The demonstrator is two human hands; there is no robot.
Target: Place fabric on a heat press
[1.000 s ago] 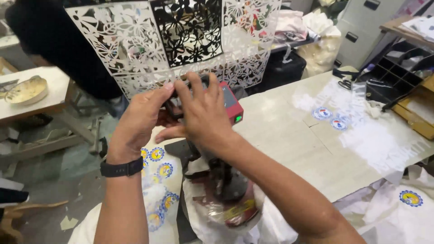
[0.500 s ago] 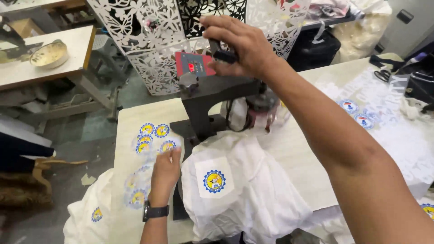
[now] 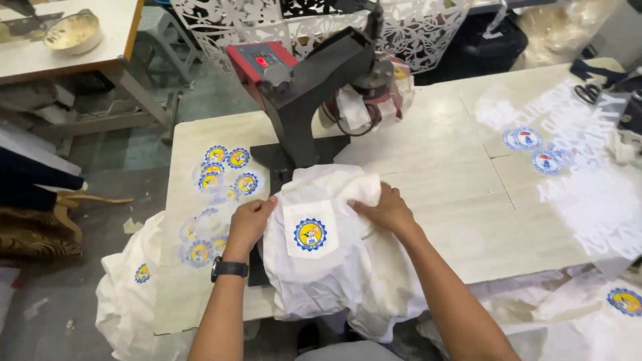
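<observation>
We saw both hands on a white shirt [image 3: 334, 267] that lay over the base of a heat press [image 3: 314, 87], on a pale table [image 3: 441, 167]. The left hand [image 3: 249, 224] was at the left edge of the cloth, with a black watch [image 3: 229, 269] on the wrist. Its fingers [image 3: 262, 206] were curled over the cloth edge and gripped it. The right hand [image 3: 386, 208] lay on the upper right part of the shirt. Its fingers [image 3: 364, 206] pinched a fold of the cloth there, but we could not tell how tight.

Between the two hands, a little below the fingers, we saw a square transfer sheet with a round blue and yellow badge [image 3: 310, 234] on the shirt. The dark arm of the press stood just above the fingers, and its red control box [image 3: 257, 60] was further up. The rest of the shirt hung down over the near table edge, toward the person.

To the left of the left fingers, a group of the same round badges [image 3: 224, 170] lay on the table. Well to the right of the right fingers we saw other round stickers [image 3: 528, 144], in blue, white and red. More white shirts [image 3: 134, 294] hung beside the table on the left and lay on the right. A brass bowl [image 3: 72, 32] stood on another table far up on the left.
</observation>
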